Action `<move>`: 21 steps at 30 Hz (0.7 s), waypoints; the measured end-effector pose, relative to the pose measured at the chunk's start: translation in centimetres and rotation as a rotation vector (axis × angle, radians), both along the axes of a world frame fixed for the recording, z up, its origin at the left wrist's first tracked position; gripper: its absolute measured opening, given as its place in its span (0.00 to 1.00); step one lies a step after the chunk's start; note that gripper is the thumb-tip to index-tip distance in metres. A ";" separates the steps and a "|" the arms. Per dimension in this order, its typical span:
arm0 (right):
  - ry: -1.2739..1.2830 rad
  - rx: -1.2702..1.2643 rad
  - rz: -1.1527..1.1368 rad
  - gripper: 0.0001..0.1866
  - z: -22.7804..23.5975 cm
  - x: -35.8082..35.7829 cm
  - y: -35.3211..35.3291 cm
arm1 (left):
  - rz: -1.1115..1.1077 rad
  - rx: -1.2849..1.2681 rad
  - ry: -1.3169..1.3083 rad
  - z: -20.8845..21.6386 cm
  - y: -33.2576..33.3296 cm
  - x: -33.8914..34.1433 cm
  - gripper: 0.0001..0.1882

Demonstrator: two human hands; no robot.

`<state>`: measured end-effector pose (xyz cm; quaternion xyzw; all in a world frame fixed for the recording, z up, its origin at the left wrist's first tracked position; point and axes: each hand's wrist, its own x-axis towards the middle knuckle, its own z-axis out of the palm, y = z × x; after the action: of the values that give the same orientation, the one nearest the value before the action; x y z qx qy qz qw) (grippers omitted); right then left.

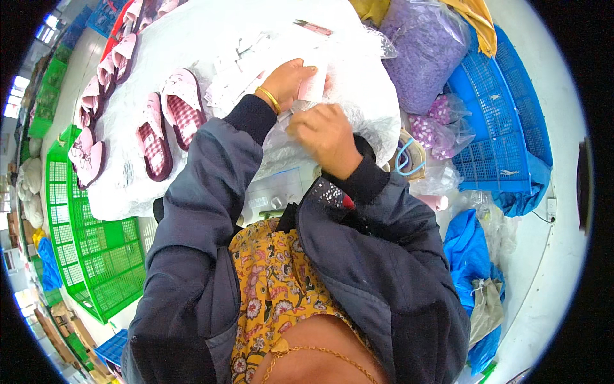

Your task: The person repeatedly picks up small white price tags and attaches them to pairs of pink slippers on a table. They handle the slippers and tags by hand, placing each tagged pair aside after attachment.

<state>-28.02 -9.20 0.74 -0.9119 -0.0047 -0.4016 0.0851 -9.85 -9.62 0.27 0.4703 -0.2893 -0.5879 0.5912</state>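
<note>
My left hand (288,83), with a gold bangle at the wrist, is closed on a small pale card (312,88) above the white-covered table (256,144). Close below the card, my right hand (327,136) has its fingers curled together. What sits in those fingers, if anything, cannot be made out. To the left stands a pair of pink slippers (183,109) with checked insoles. Loose white tags (233,80) lie scattered beyond my left wrist. Farther back is a small pair of thread snips (313,27).
More pink slippers (89,157) line the table's left edge. A green plastic crate (105,249) stands below that side. Off to the right are a clear bag of purple material (422,54), a bag of dotted purple items (441,128) and blue crates (489,121).
</note>
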 end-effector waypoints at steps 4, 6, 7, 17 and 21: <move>-0.126 0.171 0.079 0.09 0.8 -0.7 2.4 | 0.011 0.028 -0.015 0.1 -0.2 -0.7 0.14; -0.189 0.227 0.227 0.10 2.6 -2.0 4.2 | 0.029 0.032 -0.042 -0.3 -0.3 -0.4 0.15; -0.218 0.255 0.298 0.10 3.7 -2.9 5.3 | 0.041 0.034 -0.059 -0.6 -0.3 -0.5 0.14; -0.028 1.212 0.013 0.08 3.9 -5.0 4.0 | 0.093 -0.028 -0.423 0.4 1.4 -1.0 0.09; -0.171 1.269 -0.043 0.13 4.2 -4.9 1.6 | 0.188 -0.178 -0.539 4.0 5.4 -3.6 0.11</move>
<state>-32.97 -7.61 4.94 -0.6486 0.2456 -0.3993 0.5997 -13.49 -4.17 4.30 0.5804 -0.4413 -0.3569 0.5839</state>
